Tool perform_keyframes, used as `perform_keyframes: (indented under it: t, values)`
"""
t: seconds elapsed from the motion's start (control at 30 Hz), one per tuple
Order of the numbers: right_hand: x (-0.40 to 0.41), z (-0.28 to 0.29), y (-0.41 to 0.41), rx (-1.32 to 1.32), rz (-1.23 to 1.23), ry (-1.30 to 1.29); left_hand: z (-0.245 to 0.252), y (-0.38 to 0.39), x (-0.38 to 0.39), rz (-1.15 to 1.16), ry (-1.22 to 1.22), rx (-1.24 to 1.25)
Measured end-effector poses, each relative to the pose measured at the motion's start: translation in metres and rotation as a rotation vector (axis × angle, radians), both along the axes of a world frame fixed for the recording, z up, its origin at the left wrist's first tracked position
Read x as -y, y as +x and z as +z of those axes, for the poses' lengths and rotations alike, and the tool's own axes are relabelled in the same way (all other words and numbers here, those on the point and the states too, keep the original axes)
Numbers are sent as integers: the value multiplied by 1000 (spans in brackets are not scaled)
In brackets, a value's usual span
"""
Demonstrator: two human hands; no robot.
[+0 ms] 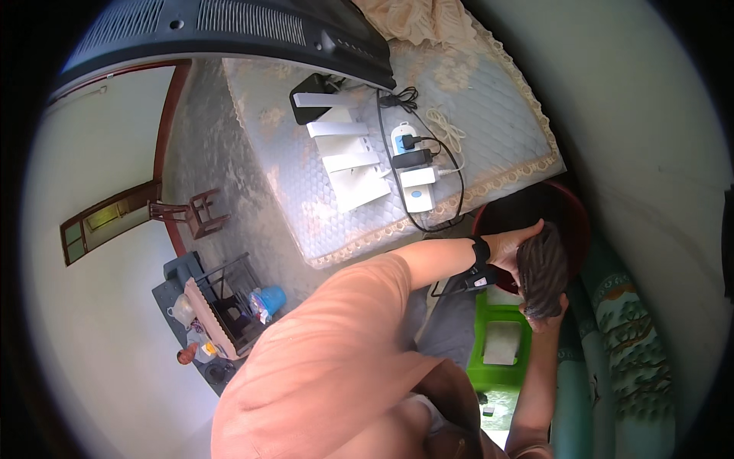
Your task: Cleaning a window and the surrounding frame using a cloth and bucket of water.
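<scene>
A dark brown, ridged bundle that looks like folded or twisted cloth (pixel 543 269) is held between my two hands, over the near side of a dark red tub (pixel 584 229). My left hand (pixel 510 248), with a black band at its wrist, grips the upper left edge, thumb up along it. My right hand (pixel 543 321) holds the lower end from beneath, its fingers partly hidden by the bundle. The tub's inside is dark, and its contents cannot be made out. A green plastic stool (pixel 499 373) stands just below my hands.
A quilted mattress (pixel 275 189) bears a white router (pixel 358 186), power strip (pixel 421 198) and cables. A large black-cased appliance (pixel 355 51) overhangs it. Rolled green patterned material (pixel 631 344) lies along the right wall. Farther off are a blue bucket (pixel 272 298) and wooden chair (pixel 200 215).
</scene>
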State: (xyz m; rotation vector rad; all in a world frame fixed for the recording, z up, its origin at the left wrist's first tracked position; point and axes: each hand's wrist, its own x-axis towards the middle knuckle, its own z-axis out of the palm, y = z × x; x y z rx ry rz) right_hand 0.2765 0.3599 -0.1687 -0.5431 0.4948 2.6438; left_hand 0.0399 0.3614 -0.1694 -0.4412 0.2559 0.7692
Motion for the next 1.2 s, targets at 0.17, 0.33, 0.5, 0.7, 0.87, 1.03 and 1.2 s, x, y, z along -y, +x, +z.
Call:
perform_keyframes:
  t: [0.17, 0.33, 0.5, 0.7, 0.87, 1.03, 1.2]
  values:
    - [-21, 46, -40, 143, 225, 20, -4, -3, -16, 110, -11, -209]
    - [-42, 50, -26, 314, 588, 435, 19, -2, -40, -85, -5, -432]
    - [-58, 62, -70, 709, 907, 1091, 11, 15, -41, -101, 247, -1172]
    - [-51, 54, -87, 1420, 1388, 1767, 3, 34, -51, -395, -23, -1736]
    - [-32, 54, -58, 1260, 829, 1697, -14, 39, -42, -431, 80, -1588]
    - [-23, 57, -1, 701, 229, 338, 11, -4, -39, -265, 329, -780]
    - [-1, 80, -34, 325, -118, -27, 7, 7, -19, -254, 129, -1212]
